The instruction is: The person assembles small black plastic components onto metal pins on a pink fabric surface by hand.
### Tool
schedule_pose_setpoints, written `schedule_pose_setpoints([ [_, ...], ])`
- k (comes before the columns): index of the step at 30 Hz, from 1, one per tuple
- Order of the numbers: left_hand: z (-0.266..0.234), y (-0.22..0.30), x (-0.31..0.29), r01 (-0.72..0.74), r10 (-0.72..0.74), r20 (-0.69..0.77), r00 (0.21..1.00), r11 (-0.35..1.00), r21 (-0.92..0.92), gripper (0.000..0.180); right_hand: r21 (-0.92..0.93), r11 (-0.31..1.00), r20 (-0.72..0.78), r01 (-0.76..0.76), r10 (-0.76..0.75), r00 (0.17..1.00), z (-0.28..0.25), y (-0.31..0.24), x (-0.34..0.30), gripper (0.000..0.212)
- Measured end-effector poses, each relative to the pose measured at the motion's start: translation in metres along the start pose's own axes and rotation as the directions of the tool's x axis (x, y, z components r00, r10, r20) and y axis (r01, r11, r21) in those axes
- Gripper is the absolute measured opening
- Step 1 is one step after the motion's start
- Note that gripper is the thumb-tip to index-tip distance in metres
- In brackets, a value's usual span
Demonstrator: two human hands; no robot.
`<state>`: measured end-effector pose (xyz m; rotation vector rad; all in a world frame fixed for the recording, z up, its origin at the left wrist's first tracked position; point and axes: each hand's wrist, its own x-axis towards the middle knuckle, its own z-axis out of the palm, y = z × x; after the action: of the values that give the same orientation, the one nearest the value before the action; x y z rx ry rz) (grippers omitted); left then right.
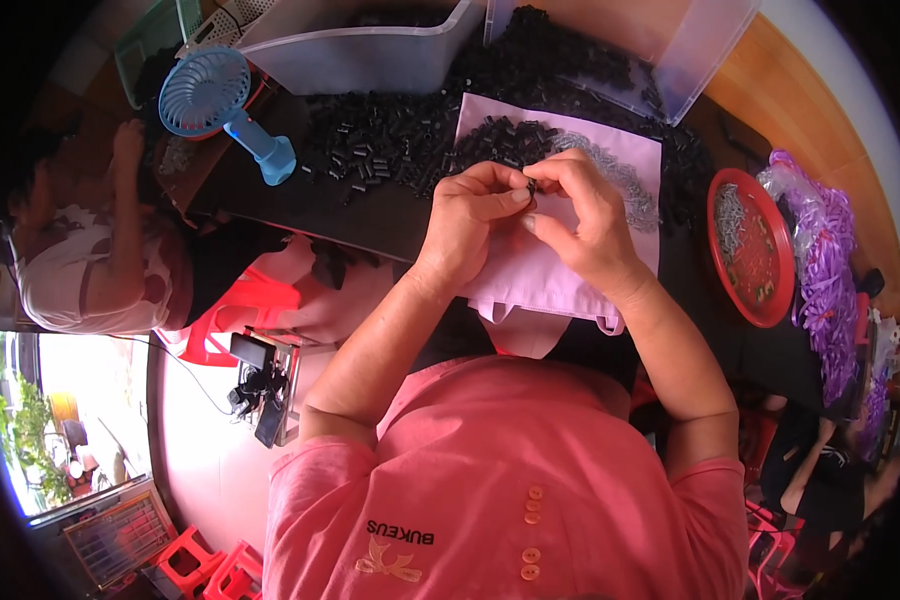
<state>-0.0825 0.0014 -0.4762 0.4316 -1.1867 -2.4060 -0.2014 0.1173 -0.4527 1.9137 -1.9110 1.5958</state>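
Observation:
My left hand [467, 222] is closed, its thumb and index finger pinching a small black piece [531, 187]. My right hand [582, 212] meets it from the other side, fingers curled, index fingertip against the piece; its thumb sits a little lower. The fingers hide most of the piece. Both hands are above a pink cloth bag [540, 285] with handles, spread over the table edge and my lap. On the bag, beyond my hands, lie a pile of black tubular pieces [505, 140] and a heap of small silvery metal parts [625, 180].
Loose black pieces [370, 160] cover the dark table around a clear bin [370, 55]. A blue handheld fan [260, 145] stands left. At right are a red basin [760, 275] with metal parts and purple strips [825, 270]. A person [100, 265] sits at left; another is partly visible lower right.

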Motion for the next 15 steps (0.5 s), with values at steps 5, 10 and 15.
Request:
schedule_pose_setpoints([
  [5,0.000,-0.004,0.002,-0.052,0.052,-0.010,0.999,0.999,0.012,0.005,-0.265,0.960,-0.051,0.088,-0.105,0.993,0.006,0.007,-0.002,0.040],
  [10,-0.002,-0.004,0.003,-0.050,0.051,-0.012,0.999,0.997,0.063,0.006,-0.529,0.815,-0.026,0.235,-0.292,0.956,0.012,0.010,-0.001,0.031],
  [15,-0.002,-0.003,0.003,-0.042,0.045,-0.029,0.999,0.994,0.100,0.005,-0.591,0.770,0.006,0.240,-0.294,0.956,0.014,0.009,-0.003,0.026],
])
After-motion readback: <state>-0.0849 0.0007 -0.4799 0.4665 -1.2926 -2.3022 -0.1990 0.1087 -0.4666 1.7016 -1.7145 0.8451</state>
